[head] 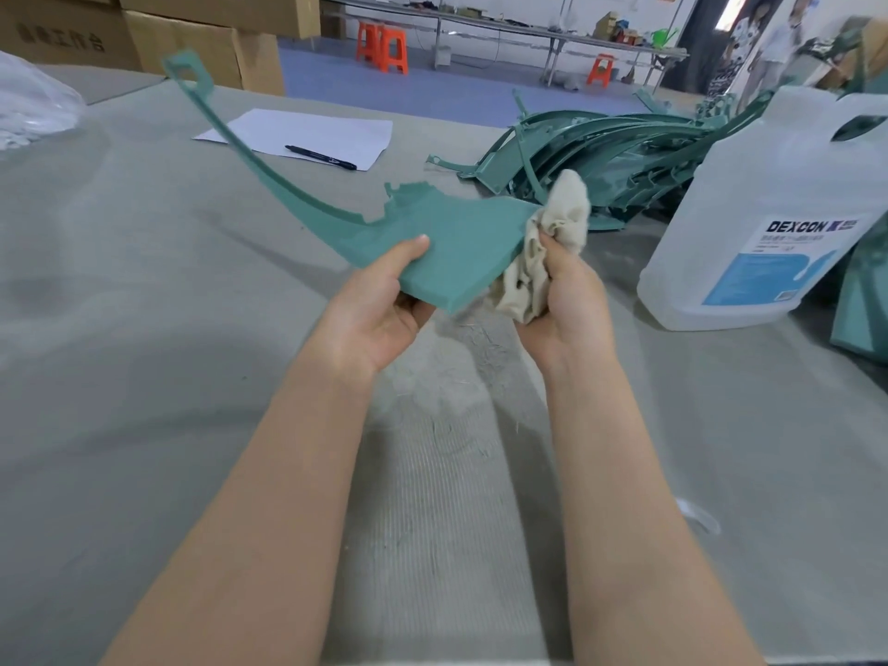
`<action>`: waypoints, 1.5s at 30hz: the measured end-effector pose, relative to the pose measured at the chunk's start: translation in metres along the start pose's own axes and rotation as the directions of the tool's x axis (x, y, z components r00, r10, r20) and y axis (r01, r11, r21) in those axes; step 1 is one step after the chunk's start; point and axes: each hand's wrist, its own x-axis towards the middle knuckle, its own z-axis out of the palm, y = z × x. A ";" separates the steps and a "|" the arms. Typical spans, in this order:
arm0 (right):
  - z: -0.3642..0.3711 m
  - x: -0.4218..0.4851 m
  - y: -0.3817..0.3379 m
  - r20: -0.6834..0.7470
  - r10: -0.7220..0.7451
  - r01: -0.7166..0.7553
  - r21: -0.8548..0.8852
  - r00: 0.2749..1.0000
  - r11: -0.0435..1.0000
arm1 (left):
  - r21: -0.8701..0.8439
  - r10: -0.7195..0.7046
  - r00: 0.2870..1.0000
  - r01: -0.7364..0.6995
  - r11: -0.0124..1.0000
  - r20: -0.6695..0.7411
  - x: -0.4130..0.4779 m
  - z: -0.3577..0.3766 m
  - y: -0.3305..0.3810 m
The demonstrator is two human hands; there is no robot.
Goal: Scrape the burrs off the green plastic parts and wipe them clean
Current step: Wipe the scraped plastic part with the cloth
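Note:
My left hand (384, 305) grips the wide near end of a long curved green plastic part (461, 242), thumb on top. The part's thin arm sweeps up to the far left and ends in a small frame. My right hand (562, 300) holds a crumpled beige cloth (552, 242) bunched against the part's right edge. Both hands hover above the grey table (144, 329). A heap of more green parts (600, 161) lies at the far right.
A large clear jug with a blue DEXCON label (788, 213) stands at the right. A white sheet (307, 137) with a black pen (322, 157) lies further back. Cardboard boxes (192, 36) stand far left, a clear plastic bag (33, 103) at the left edge.

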 end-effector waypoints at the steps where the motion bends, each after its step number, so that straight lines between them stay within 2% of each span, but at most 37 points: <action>1: -0.002 0.002 -0.003 -0.025 -0.007 0.007 0.019 1.000 1.000 | 0.028 -0.008 1.000 0.007 1.000 0.017 0.000 0.000 0.000; 3: -0.004 0.003 -0.005 -0.063 0.004 0.000 0.064 0.998 0.998 | 0.050 -0.021 1.000 0.020 0.999 0.024 0.000 0.001 -0.002; 6: -0.007 0.004 -0.003 -0.109 0.071 -0.041 0.257 0.991 0.965 | 0.019 -0.034 0.999 0.034 0.999 -0.007 -0.001 0.004 -0.003; 9: -0.015 0.005 -0.008 -0.191 0.070 0.003 0.355 0.979 0.935 | -0.046 -0.022 0.998 0.019 0.999 -0.057 -0.003 0.004 0.000; 12: -0.020 0.008 -0.006 -0.266 0.004 0.037 0.150 0.964 0.988 | -0.137 -0.051 0.992 0.035 0.990 -0.113 -0.004 0.004 0.003; 14: -0.018 0.010 -0.003 -0.267 -0.172 0.127 -0.180 0.948 0.975 | -0.167 -0.090 0.990 0.071 0.983 -0.110 -0.005 0.004 0.005; 16: -0.015 0.011 0.001 -0.161 -0.394 0.257 -0.531 0.905 0.808 | -0.171 -0.108 0.991 0.093 0.981 -0.079 -0.007 0.003 0.006; 17: -0.013 0.009 0.002 -0.080 -0.458 0.318 -0.616 0.885 0.721 | -0.163 -0.108 0.992 0.096 0.982 -0.070 -0.007 0.003 0.007; 20: -0.013 0.007 0.008 0.146 -0.531 0.469 -0.693 0.835 0.548 | -0.118 -0.086 0.994 0.079 0.990 -0.060 -0.009 0.001 0.010; 23: -0.016 0.007 0.011 0.301 -0.571 0.550 -0.766 0.764 0.333 | -0.078 -0.041 0.996 0.035 0.996 -0.078 -0.009 -0.003 0.017; 25: -0.016 0.009 0.014 0.333 -0.571 0.542 -0.805 0.750 0.243 | -0.072 -0.007 0.999 0.003 0.997 -0.054 -0.010 -0.003 0.021; 28: -0.013 0.011 0.019 0.309 -0.604 0.512 -0.837 0.735 0.194 | -0.088 0.021 0.996 -0.013 0.996 0.087 -0.011 0.000 0.020; 29: -0.012 0.011 0.019 0.272 -0.619 0.492 -0.843 0.737 0.216 | -0.058 0.044 0.993 -0.038 0.998 0.109 -0.011 0.001 0.019; 31: -0.012 0.014 0.014 0.099 -0.633 0.395 -0.851 0.767 0.346 | 0.132 0.166 0.983 -0.175 0.976 0.074 -0.009 0.004 0.017; 32: -0.014 0.016 0.011 -0.006 -0.612 0.342 -0.825 0.791 0.450 | 0.286 0.257 0.966 -0.257 0.923 0.038 -0.009 0.006 0.015; 34: -0.016 0.016 0.007 -0.166 -0.495 0.271 -0.670 0.853 0.691 | 0.572 0.465 0.885 -0.361 0.737 -0.040 -0.009 0.008 0.008; 35: -0.016 0.015 0.006 -0.221 -0.422 0.228 -0.583 0.879 0.780 | 0.655 0.554 0.829 -0.376 0.656 -0.079 -0.007 0.007 0.004; 37: -0.016 0.014 0.006 -0.296 -0.285 0.141 -0.425 0.912 0.894 | 0.716 0.629 0.768 -0.371 0.591 -0.121 -0.004 0.004 -0.002; 39: -0.014 0.013 0.007 -0.326 -0.173 0.075 -0.292 0.929 0.953 | 0.717 0.590 0.802 -0.353 0.600 -0.099 -0.001 0.004 -0.008; 42: -0.010 0.016 0.014 -0.283 -0.051 -0.024 -0.255 0.958 0.967 | 0.597 0.355 0.935 -0.299 0.744 0.026 0.001 0.011 -0.017; 43: -0.009 0.017 0.016 -0.254 -0.019 -0.054 -0.278 0.967 0.959 | 0.556 0.294 0.951 -0.295 0.777 0.094 0.001 0.014 -0.020; 45: -0.007 0.017 0.019 -0.217 0.012 -0.089 -0.346 0.976 0.934 | 0.485 0.312 0.934 -0.357 0.798 0.173 0.000 0.017 -0.020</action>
